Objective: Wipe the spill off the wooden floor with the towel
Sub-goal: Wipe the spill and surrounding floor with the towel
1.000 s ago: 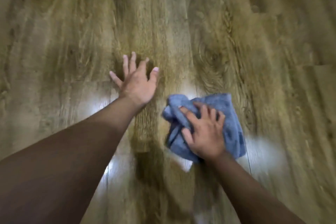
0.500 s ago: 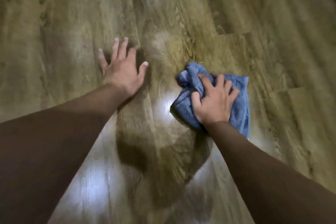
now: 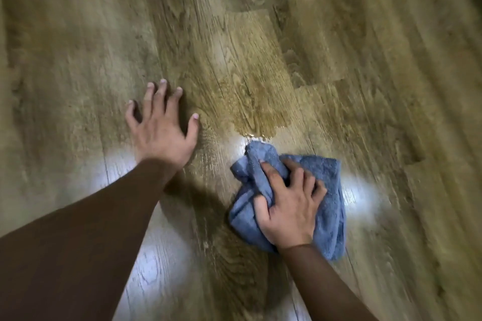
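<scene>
A crumpled blue towel (image 3: 327, 190) lies on the wooden floor (image 3: 78, 47) at centre right. My right hand (image 3: 289, 206) lies on top of it, fingers curled into the bunched cloth, pressing it down. Just beyond the towel's far tip is a wet, darker yellowish patch, the spill (image 3: 255, 101), with a shiny wet edge (image 3: 254, 135) touching the towel. My left hand (image 3: 163, 125) rests flat on the floor to the left of the spill, fingers spread, holding nothing.
Wood-grain planks fill the whole view. Bright light reflections show on the floor beside the left wrist (image 3: 117, 167), right of the towel (image 3: 360, 195) and near the bottom (image 3: 156, 263). No other objects are visible.
The view has shifted and the spill patch now shows beyond the towel. My right hand has drawn the towel back toward me and slightly right. My left hand stays planted on the floor.
</scene>
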